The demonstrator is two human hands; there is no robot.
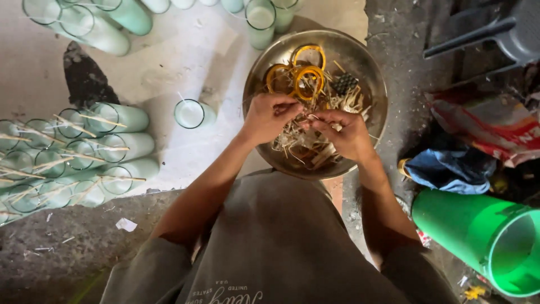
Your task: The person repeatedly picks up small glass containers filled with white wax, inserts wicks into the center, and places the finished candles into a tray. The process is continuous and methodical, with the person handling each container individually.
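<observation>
Over the metal bowl (377, 84) on the floor, the left hand (269, 117) and right hand (344, 135) are pinching one thin wick (304, 115) together, probably separating it, needing a gentle pull next.

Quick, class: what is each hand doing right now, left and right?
Left hand: fingers pinched shut on thin pale strips over the metal bowl.
Right hand: fingers curled shut on the same strips.

Both hands (306, 126) picking sticks (306, 147) over metal bowl (371, 73)
</observation>
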